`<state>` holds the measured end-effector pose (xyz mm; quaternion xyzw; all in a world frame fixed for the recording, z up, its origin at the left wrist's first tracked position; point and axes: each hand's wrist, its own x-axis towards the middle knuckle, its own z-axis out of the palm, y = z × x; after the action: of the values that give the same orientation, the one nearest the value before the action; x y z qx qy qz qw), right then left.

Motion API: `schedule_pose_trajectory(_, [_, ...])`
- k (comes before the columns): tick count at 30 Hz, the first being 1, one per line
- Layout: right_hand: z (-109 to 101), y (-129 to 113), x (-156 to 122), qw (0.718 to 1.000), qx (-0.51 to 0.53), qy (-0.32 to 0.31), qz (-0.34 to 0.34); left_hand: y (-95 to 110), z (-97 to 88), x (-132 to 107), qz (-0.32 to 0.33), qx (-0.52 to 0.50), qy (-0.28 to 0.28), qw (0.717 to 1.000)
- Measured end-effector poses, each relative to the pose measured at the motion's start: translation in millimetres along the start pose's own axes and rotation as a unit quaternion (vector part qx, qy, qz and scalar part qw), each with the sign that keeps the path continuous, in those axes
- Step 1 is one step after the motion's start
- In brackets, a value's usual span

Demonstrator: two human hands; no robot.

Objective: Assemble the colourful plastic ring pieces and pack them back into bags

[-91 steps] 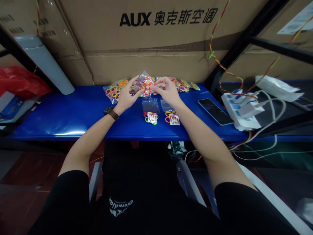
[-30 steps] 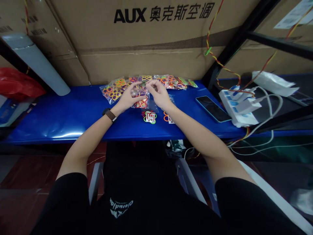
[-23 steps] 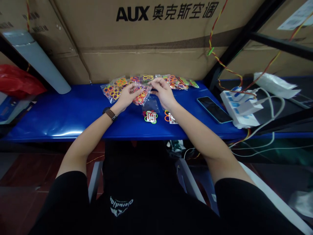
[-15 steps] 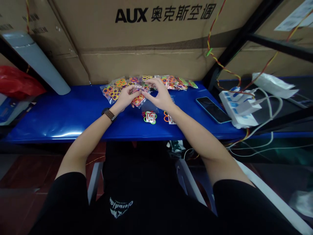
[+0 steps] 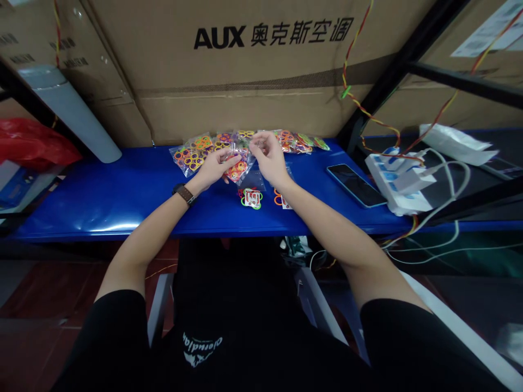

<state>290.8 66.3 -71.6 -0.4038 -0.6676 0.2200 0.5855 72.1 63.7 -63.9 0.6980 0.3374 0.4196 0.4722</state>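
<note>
The left hand lies with fingers extended, their tips at a bag of coloured rings; the right hand curls its fingers above that bag's upper corner. Whether either hand grips it, I cannot tell. The bag sits between the hands, just above the table. Behind it, overlapping filled bags run in a row, too bunched to count. Below the hands lie two ring sets with cards, the right one partly hidden by the forearm. One clear bag touches the nearer set. The table's front edge runs below the wrists; a phone lies well right of the hands.
</note>
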Motion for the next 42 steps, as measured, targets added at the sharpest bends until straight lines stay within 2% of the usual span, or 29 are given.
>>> schedule_pose_trajectory(6, [-15.2,-4.0,2.4,0.991,-0.061,-0.028,-0.115,-1.0,-1.2,1.1,-0.013,-0.042,-0.013,0.999])
schedule_pose_trajectory(9, [-24.2,-5.7,5.7,0.989,-0.086,-0.045,-0.115,1.0,-5.3,0.9,-0.009,-0.023,0.001,1.0])
schedule_pose_trajectory(19, [-46.6,-1.2,20.3,0.974,-0.119,-0.169,-0.096,-3.4,-17.8,3.7,0.051,0.04,0.01,0.998])
schedule_pose_trajectory(24, [-46.0,4.8,22.1,0.969,-0.089,-0.217,-0.083,-2.8,-21.9,6.3,0.051,0.011,0.008,0.999])
schedule_pose_trajectory(29, [-43.3,4.3,19.6,0.971,-0.06,-0.223,-0.065,-3.6,-22.6,6.0,0.042,0.001,0.039,0.998])
schedule_pose_trajectory(34, [-35.6,2.7,14.2,0.968,-0.053,-0.243,-0.015,-4.6,-17.5,6.1,0.053,-0.006,0.096,0.994])
schedule_pose_trajectory(38, [-23.5,5.4,7.9,0.974,-0.032,-0.223,0.008,0.1,-14.5,5.6,0.055,-0.011,0.11,0.992])
schedule_pose_trajectory(42, [-13.8,6.2,4.1,0.979,-0.036,-0.2,0.023,9.2,-10.7,2.7,0.021,-0.014,0.115,0.993])
